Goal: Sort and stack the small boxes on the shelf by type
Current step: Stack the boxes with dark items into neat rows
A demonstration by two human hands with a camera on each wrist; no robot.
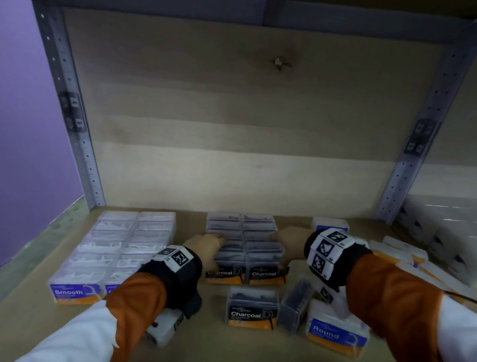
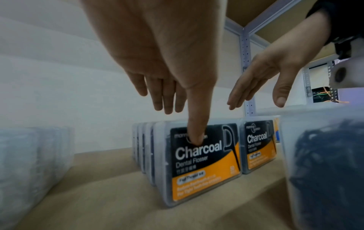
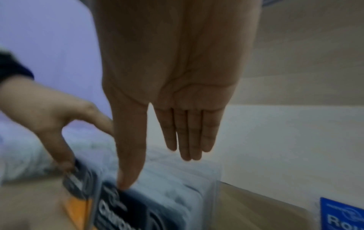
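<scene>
Two rows of upright Charcoal boxes (image 1: pixel 243 239) stand mid-shelf. My left hand (image 1: pixel 208 243) lies along the left row with straight fingers, and its thumb presses the label of that row's front box (image 2: pixel 202 163). My right hand (image 1: pixel 285 239) lies flat against the right row, its thumb touching the top front edge of that row's front box (image 3: pixel 126 208). Neither hand holds anything. Two rows of Smooth boxes (image 1: pixel 116 248) stand to the left. A loose Charcoal box (image 1: pixel 252 309), a dark box lying on its side (image 1: pixel 295 304) and a Round box (image 1: pixel 336 333) sit in front.
More white and blue-labelled boxes (image 1: pixel 398 252) lie scattered at the right, with wrapped packs (image 1: pixel 452 228) beyond the right post. The wooden back panel (image 1: pixel 236 123) closes the rear. Bare shelf board (image 1: pixel 183 334) runs along the front edge.
</scene>
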